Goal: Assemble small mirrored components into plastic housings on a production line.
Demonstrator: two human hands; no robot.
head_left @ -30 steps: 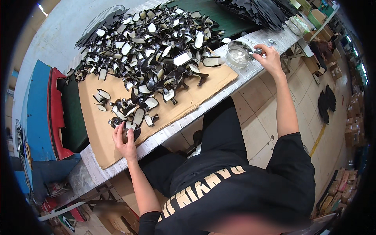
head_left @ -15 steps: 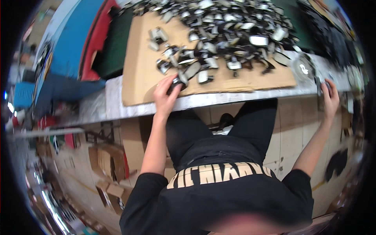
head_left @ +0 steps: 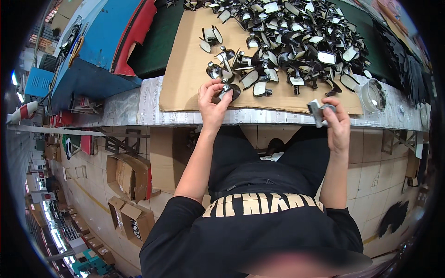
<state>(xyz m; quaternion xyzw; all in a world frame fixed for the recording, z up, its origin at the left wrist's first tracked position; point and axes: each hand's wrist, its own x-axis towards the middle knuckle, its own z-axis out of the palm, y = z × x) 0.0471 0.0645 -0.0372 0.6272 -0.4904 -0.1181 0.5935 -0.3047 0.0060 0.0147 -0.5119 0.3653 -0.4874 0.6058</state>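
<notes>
My left hand [head_left: 214, 104] is closed on a glossy black piece shaped like a shoe heel [head_left: 229, 92], just above the near edge of a cardboard sheet [head_left: 185, 88]. My right hand [head_left: 337, 121] grips a small flat grey tool [head_left: 316, 114] between thumb and fingers, over the table's front edge; its exact kind is unclear. Beyond my hands lies a large heap of similar black pieces [head_left: 296, 51] with pale oval faces. A few of them [head_left: 211, 38] lie apart at the sheet's left side.
A round clear dish [head_left: 373, 95] stands on the table right of the cardboard. A blue machine [head_left: 99, 41] with a red edge is at the left. Dark strips of material [head_left: 408, 74] hang at the right. Open cardboard boxes [head_left: 127, 178] sit on the floor at lower left.
My right hand has come left from beside the round dish, bringing the grey tool toward my left hand. My left hand has lifted the black piece slightly and turned it; the view has shifted.
</notes>
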